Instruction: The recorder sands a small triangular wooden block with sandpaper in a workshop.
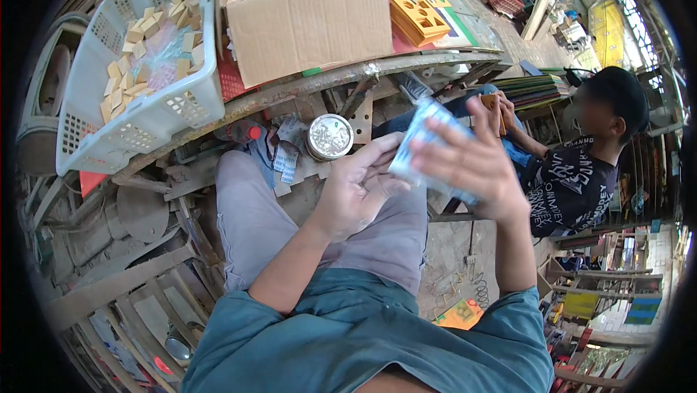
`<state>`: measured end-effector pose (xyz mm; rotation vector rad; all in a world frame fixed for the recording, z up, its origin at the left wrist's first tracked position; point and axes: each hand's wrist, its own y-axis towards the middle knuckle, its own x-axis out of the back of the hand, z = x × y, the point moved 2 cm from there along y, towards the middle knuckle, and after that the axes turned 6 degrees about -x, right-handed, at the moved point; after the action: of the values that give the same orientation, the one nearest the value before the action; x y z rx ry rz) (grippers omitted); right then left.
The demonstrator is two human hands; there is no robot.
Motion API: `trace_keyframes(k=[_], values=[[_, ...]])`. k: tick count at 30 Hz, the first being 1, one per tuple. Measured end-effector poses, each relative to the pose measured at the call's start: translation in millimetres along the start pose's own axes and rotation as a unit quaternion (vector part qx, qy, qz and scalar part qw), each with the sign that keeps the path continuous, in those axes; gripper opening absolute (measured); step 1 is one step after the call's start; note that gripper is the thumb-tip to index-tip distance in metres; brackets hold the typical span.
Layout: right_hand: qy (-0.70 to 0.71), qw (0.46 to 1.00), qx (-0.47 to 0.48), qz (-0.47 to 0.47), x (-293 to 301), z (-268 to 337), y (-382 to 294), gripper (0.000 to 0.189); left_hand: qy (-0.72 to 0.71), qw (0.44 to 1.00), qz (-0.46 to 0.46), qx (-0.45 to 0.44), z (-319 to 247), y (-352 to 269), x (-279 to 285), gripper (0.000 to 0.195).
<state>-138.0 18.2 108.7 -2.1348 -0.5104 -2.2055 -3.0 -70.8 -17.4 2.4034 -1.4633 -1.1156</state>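
My right hand (463, 159), blurred by motion, holds a blue-and-white printed sheet (419, 131), apparently the back of sandpaper. The sheet lies between its fingers and my left hand (354, 191). My left hand is cupped over my lap, its fingers curled towards the sheet. Whether a small piece sits in its fingertips is hidden by the sheet and the blur. Just beyond my left hand stands a round metal tin (330, 137) with a smeared top. Printed strips of similar backing (286, 161) lie between my knees and the bench.
A pale plastic crate (141, 137) of small wooden blocks (130, 80) and a cardboard box (310, 28) of blocks stand on the bench. Orange boards with cut-out shapes (416, 20) are stacked beside them. A person (577, 175) sits at right, holding an orange-brown piece. A red-capped bottle (239, 131) lies below.
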Motion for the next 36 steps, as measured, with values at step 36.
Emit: trace_keyframes(k=[36], values=[[0.343, 0.827, -0.430, -0.118, -243, 4, -121, 0.038, 0.247, 0.965, -0.088, -0.033, -113, 149, 83, 0.032]])
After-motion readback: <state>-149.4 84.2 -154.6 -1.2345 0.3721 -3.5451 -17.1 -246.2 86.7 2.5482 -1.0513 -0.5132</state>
